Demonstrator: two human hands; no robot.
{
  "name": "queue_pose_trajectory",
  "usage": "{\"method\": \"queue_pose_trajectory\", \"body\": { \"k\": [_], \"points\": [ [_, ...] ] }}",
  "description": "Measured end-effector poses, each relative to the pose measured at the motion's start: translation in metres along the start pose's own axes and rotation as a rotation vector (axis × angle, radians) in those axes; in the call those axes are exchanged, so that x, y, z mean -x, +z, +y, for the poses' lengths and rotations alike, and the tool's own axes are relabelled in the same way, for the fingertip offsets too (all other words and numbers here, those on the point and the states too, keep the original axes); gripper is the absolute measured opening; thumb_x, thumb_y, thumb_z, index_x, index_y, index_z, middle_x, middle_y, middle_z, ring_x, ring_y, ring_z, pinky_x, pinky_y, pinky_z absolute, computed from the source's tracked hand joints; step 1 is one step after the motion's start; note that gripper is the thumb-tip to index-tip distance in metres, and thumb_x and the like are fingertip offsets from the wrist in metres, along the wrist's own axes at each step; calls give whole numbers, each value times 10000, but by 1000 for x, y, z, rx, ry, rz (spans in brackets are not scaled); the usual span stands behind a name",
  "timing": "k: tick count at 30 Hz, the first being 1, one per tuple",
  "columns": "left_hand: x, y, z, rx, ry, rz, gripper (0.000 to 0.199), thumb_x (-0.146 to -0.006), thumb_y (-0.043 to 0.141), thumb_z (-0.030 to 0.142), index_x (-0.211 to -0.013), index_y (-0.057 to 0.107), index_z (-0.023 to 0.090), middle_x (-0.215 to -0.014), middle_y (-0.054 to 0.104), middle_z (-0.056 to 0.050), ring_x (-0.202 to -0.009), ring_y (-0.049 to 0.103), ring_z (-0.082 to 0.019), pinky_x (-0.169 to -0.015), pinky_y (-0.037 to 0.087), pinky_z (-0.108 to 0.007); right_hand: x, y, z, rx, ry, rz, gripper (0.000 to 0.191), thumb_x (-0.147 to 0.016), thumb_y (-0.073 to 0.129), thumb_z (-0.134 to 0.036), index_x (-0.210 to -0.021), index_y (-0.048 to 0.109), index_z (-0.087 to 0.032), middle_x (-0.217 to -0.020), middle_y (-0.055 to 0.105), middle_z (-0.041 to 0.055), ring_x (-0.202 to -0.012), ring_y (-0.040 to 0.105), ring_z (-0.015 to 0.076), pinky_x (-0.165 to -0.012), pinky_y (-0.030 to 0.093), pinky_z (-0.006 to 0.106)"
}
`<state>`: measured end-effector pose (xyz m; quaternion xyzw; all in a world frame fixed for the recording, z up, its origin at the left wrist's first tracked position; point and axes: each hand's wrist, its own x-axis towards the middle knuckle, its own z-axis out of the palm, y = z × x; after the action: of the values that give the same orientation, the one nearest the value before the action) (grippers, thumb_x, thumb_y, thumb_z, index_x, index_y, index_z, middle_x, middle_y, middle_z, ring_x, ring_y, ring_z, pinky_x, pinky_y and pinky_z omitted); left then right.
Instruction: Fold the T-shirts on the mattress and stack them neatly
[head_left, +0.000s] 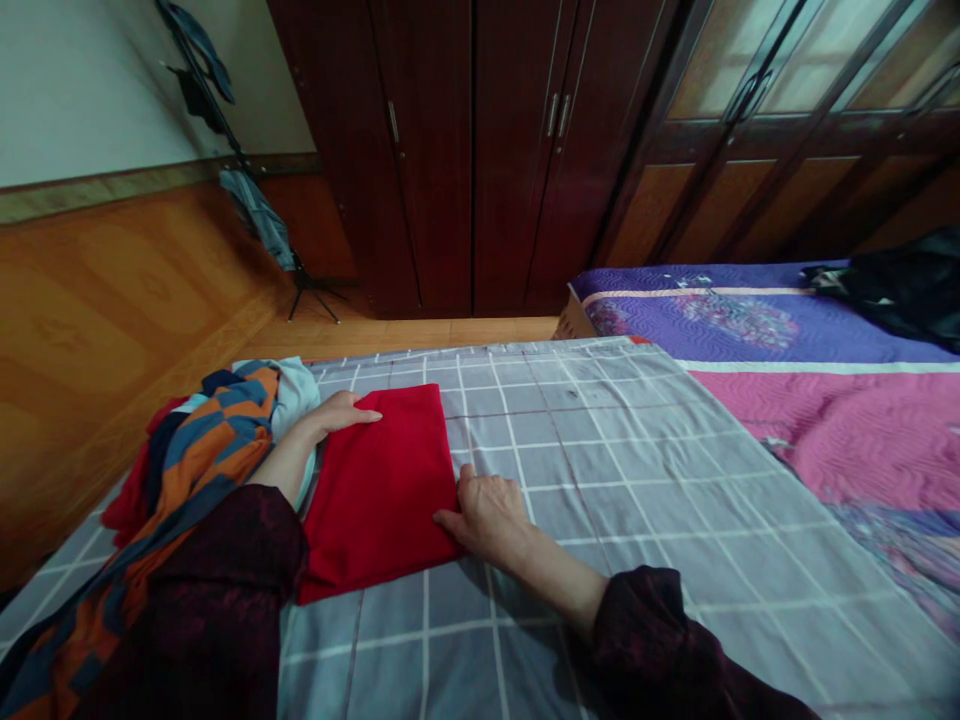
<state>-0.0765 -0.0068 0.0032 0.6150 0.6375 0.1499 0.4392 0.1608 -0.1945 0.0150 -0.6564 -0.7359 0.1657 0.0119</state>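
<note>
On the bedsheet [637, 480], the right edge of the red cloth [386, 485] is pinched by the right hand [493, 514], its far-left corner touched by the part-open left hand [339, 412], hold unclear.

The black bundle [911, 288] is cut off at right.

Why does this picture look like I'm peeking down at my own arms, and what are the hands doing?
There's no robot here! A person wears a camera on their head, so it looks forward and down, as their eyes would. Those are their bare hands: the left at the far-left corner of a flat red cloth, the right at its right edge. Both touch it; whether the fingers pinch it, I can't tell. The cloth lies on a grey checked sheet, with a pile of clothes to its left.
</note>
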Motion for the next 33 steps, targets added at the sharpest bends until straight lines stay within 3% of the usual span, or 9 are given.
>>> {"method": "queue_pose_trajectory", "body": {
  "k": [4, 8, 12, 16, 18, 22, 24, 27, 33],
  "points": [
    [9, 2, 4, 41, 34, -77, 500, -494, 769, 493, -828, 686, 131, -748, 722, -44, -778, 675, -292, -653, 536, -332, 1, -6, -1, -58, 0, -38, 440, -809, 589, -476, -1029, 596, -94, -942, 685, 185, -904, 651, 338, -755, 502, 410],
    [24, 4, 13, 169, 115, -132, 517, -573, 762, 522, -904, 671, 136, -805, 732, -33, -815, 684, -258, -747, 549, -342, 0, -7, -3, -130, 13, -50, 315, -786, 595, -375, -955, 654, -115, -952, 693, 181, -924, 650, 333, -782, 499, 410],
    [34, 3, 19, 195, 172, -123, 576, -605, 761, 538, -1013, 635, 151, -933, 729, -50, -910, 681, -249, -846, 538, -354, 0, -5, -3, -219, 31, -36, 249, -754, 560, -300, -876, 687, -124, -898, 707, 174, -859, 665, 328, -711, 498, 388],
    [43, -6, 32, 223, 180, -82, 581, -633, 777, 477, -1098, 601, 176, -1009, 717, -59, -988, 661, -266, -861, 544, -380, 9, -4, -2, -333, 63, 9, 213, -738, 536, -308, -814, 676, -165, -776, 710, 87, -698, 657, 224, -575, 447, 277],
    [53, -10, 47, 254, 189, -95, 542, -652, 780, 435, -1107, 598, 204, -1017, 718, -27, -974, 665, -242, -864, 543, -361, 15, -7, 0, -500, 101, 40, 149, -703, 571, -303, -742, 643, -179, -669, 668, 23, -588, 597, 149, -487, 379, 219],
    [74, -7, 90, 332, 188, -97, 547, -632, 801, 387, -1112, 594, 224, -986, 725, 15, -918, 679, -208, -819, 555, -316, 30, -20, 14, -1128, 207, 82, 97, -592, 606, -204, -608, 512, -188, -514, 504, -61, -460, 435, 72, -403, 279, 181],
    [77, 4, 111, 369, 209, -95, 607, -582, 831, 375, -1116, 592, 213, -986, 726, -11, -885, 688, -223, -777, 573, -320, 39, -30, 30, -1332, 229, 103, 122, -579, 599, -197, -598, 479, -196, -472, 465, -77, -425, 399, 62, -390, 265, 182],
    [72, 32, 138, 415, 284, -131, 614, -573, 836, 376, -1108, 599, 190, -1004, 719, -52, -870, 693, -241, -765, 578, -338, 55, -46, 64, -1459, 235, 197, 171, -566, 631, -253, -606, 473, -201, -435, 457, -83, -399, 376, 59, -384, 242, 188],
    [50, 117, 192, 463, 475, -391, 571, -640, 789, 398, -1113, 596, 142, -1033, 706, -87, -919, 676, -250, -838, 539, -365, 103, -66, 148, -1473, 391, 497, 259, -557, 706, -318, -616, 493, -183, -442, 470, -78, -399, 343, 42, -409, 186, 192]
  ]
}}
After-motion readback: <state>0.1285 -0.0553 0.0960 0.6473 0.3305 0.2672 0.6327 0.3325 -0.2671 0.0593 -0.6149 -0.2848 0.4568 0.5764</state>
